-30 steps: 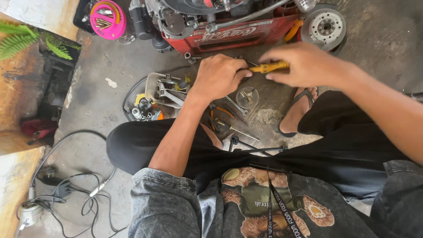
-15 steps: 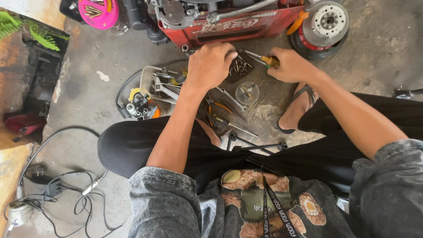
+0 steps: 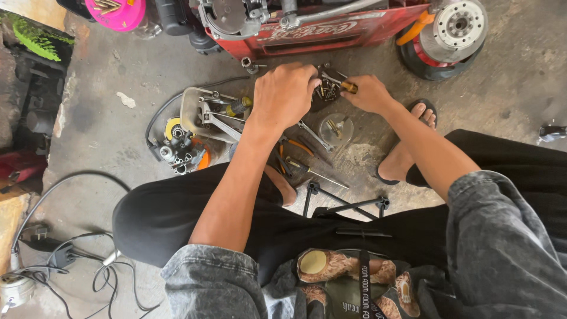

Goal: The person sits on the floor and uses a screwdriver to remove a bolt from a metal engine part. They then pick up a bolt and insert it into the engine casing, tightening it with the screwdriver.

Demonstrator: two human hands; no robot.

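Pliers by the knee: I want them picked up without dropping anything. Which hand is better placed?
Left, probably: the left hand is nearer the pliers; the right hand holds a yellow-handled tool.

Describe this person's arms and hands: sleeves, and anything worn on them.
Both forearms are bare below sleeves of grey acid-washed denim, pushed up near the elbows. The left hand and right hand wear no gloves; no ring, watch or bracelet shows.

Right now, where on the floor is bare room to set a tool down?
Bare concrete lies left of the tray, up to the pink lid, and right of the sandal, below the wheel. It is crowded between tray and sandal: both hands, left and right, work over screws and pliers.
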